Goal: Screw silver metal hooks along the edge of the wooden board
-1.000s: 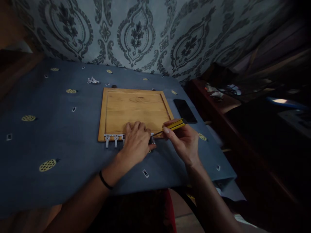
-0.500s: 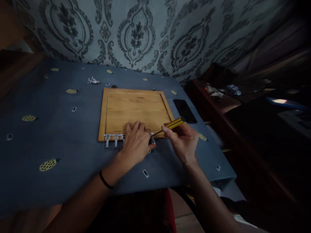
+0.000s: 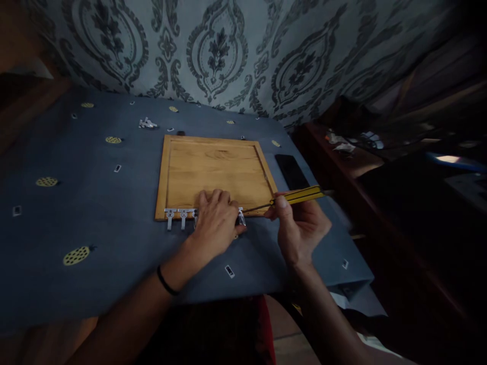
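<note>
A framed wooden panel (image 3: 213,167), like a small cabinet door, lies flat on the cloth-covered table. Silver metal hinges (image 3: 183,218) line its near edge, their arms sticking out toward me. My left hand (image 3: 216,218) is closed over the middle of that edge, its fingers curled on the wood and its thumb against a hinge (image 3: 242,219) at the right; it hides part of the row. In my right hand (image 3: 304,230) is a yellow-handled screwdriver (image 3: 299,195), pinched between thumb and fingers. Its thin shaft points left, the tip close to the right hinge; whether it touches cannot be told.
Another metal hinge (image 3: 147,123) lies on the blue tablecloth (image 3: 95,203) beyond the panel's left corner. Right of the panel is a black phone (image 3: 292,171). A patterned curtain (image 3: 216,50) hangs behind the table, and a dark wooden surface (image 3: 342,167) with small clutter stands at right.
My right hand has moved right and tipped the screwdriver flatter, its tip drawing slightly away from my left fingers. The left hand stays on the panel's edge.
</note>
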Demonstrator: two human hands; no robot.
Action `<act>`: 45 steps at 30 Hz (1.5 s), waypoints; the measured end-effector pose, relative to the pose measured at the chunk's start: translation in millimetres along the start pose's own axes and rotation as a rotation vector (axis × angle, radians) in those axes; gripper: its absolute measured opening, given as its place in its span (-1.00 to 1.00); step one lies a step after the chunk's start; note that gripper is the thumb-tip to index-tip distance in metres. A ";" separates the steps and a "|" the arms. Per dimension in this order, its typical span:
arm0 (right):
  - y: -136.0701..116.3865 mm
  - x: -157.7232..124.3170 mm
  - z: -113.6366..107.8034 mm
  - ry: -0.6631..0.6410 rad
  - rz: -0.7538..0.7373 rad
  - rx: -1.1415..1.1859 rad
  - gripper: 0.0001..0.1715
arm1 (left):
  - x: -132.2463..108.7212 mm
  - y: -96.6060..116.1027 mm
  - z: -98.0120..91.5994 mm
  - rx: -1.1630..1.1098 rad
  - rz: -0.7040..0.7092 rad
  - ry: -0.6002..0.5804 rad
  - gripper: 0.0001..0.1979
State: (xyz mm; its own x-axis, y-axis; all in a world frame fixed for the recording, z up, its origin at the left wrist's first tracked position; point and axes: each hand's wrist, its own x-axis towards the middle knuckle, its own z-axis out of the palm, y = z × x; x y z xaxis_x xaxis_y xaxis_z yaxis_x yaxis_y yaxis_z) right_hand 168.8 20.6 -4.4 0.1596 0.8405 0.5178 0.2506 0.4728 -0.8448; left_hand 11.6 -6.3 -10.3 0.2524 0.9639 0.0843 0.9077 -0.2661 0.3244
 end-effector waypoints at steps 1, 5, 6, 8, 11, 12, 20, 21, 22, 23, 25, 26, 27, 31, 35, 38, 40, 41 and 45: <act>1.9 -1.6 -0.1 -0.022 0.010 -0.009 -0.60 | -0.1 -0.1 0.6 0.002 0.001 0.004 -0.59; 6.9 -4.6 0.5 -0.045 0.036 -0.012 -0.58 | -0.4 -0.2 1.7 0.008 -0.001 0.028 -0.61; 7.4 -4.4 0.7 -0.041 0.042 -0.012 -0.58 | -0.5 -0.2 1.6 0.008 0.000 0.029 -0.62; 8.2 -3.6 1.0 -0.042 0.053 -0.016 -0.58 | -0.7 0.0 0.9 0.006 0.001 0.025 -0.61; 11.1 -3.5 0.5 -0.063 0.059 -0.041 -0.57 | -0.8 0.3 -0.7 0.004 0.002 0.014 -0.61; 12.7 -3.9 0.1 -0.078 0.057 -0.052 -0.58 | -0.8 0.5 -1.3 0.004 0.000 0.009 -0.61; 25.0 -7.2 -6.7 -0.135 0.040 -0.172 -0.64 | -0.7 1.2 -3.0 0.003 -0.006 -0.010 -0.60; 26.1 -7.2 -7.3 -0.142 0.030 -0.191 -0.64 | -0.7 1.2 -3.1 0.003 -0.006 -0.012 -0.60; 27.1 -7.1 -7.7 -0.149 0.021 -0.209 -0.65 | -0.7 1.1 -3.1 0.003 -0.006 -0.012 -0.59; 27.8 -7.0 -7.9 -0.156 0.013 -0.221 -0.65 | -0.7 1.1 -3.1 0.004 -0.005 -0.011 -0.59; 27.9 -6.4 -7.6 -0.166 0.013 -0.224 -0.65 | -0.7 1.0 -2.7 0.010 -0.004 -0.006 -0.59; 27.0 -5.7 -7.2 -0.171 0.022 -0.218 -0.65 | -0.8 0.9 -2.3 0.014 -0.001 0.000 -0.60; 25.5 -4.8 -6.6 -0.175 0.034 -0.208 -0.65 | -0.8 0.8 -1.7 0.019 0.001 0.008 -0.60; 13.4 2.2 -5.3 -0.238 0.102 -0.096 -0.62 | -1.0 0.0 0.8 0.020 0.007 0.039 -0.61; 0.5 10.2 -9.4 -0.344 0.160 0.003 -0.56 | -1.0 0.0 0.9 0.008 0.006 0.027 -0.60; -3.9 14.3 -13.7 -0.382 0.159 -0.008 -0.53 | -0.8 0.7 -1.3 0.004 0.004 0.012 -0.60; -4.1 16.0 -14.5 -0.375 0.147 -0.020 -0.55 | -0.6 1.3 -3.3 -0.001 -0.004 -0.008 -0.60; -3.6 16.5 -14.1 -0.365 0.137 -0.020 -0.56 | -0.5 1.6 -4.2 -0.004 -0.008 -0.020 -0.59; 2.4 14.7 -7.9 -0.297 0.072 -0.037 -0.63 | -0.5 1.6 -4.4 -0.002 -0.009 -0.028 -0.58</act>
State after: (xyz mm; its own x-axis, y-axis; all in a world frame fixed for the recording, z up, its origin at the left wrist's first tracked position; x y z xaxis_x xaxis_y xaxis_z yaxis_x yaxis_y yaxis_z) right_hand 179.2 32.0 2.3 -0.1062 0.9146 0.3902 0.2841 0.4039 -0.8696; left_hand 11.5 -7.2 -5.8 0.2539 0.9657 0.0546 0.9091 -0.2575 0.3273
